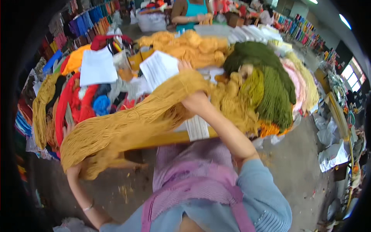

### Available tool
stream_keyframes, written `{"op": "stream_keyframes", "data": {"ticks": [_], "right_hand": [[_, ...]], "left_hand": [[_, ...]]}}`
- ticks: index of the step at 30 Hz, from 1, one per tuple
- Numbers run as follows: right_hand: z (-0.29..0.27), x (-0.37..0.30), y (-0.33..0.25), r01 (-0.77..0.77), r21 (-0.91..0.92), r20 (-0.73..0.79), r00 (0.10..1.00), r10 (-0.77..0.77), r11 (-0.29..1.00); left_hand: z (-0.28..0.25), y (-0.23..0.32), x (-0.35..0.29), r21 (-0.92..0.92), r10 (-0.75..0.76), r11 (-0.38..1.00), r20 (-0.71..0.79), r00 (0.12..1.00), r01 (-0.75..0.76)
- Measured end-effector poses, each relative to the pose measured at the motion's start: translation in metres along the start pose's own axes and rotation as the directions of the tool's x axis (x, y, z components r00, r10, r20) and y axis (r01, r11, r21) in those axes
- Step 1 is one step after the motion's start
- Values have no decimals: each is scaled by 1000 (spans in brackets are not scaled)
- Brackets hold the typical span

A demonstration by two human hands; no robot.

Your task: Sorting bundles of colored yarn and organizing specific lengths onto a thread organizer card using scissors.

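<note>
A long skein of mustard-yellow yarn (127, 120) is stretched in front of me, its strands hanging loosely between my two hands. My left hand (72, 169) holds the lower left end; the yarn loops over it and covers most of the palm, with fingertips showing beyond. At the upper right end, my right hand (194, 102) is through the loop, its fingers partly hidden behind the strands. More mustard yarn (228, 100) lies on the table just right of my right hand. A white printed sheet (159, 69) lies behind the skein.
Olive-green skeins (266, 73) are heaped on the right, orange yarn (189, 46) at the back. Red yarn (79, 100) and a white sheet (98, 66) lie left. Across the table stands a person in a turquoise top (194, 13). A yellow table edge (166, 138) runs before me.
</note>
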State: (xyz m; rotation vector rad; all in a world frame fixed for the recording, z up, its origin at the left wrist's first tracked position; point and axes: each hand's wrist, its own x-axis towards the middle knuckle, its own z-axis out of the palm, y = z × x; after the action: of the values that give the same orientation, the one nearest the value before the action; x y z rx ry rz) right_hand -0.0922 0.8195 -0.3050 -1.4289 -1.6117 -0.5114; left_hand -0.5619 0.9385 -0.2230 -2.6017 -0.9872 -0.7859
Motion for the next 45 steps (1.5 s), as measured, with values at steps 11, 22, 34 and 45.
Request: {"op": "stream_keyframes", "data": {"ticks": [11, 22, 34, 45], "right_hand": [[-28, -46, 1, -442, 308, 849, 527, -34, 842], [18, -30, 207, -412, -148, 313, 843, 438, 899], [19, -3, 266, 77, -480, 651, 699, 296, 874], [-121, 61, 192, 21, -771, 531, 574, 623, 637]], "left_hand": [[2, 23, -29, -677, -141, 643, 356, 924, 359], [11, 65, -17, -892, 249, 10, 440, 863, 452], [26, 105, 18, -891, -112, -153, 444, 889, 427], [69, 99, 47, -576, -306, -817, 460, 834, 18]]}}
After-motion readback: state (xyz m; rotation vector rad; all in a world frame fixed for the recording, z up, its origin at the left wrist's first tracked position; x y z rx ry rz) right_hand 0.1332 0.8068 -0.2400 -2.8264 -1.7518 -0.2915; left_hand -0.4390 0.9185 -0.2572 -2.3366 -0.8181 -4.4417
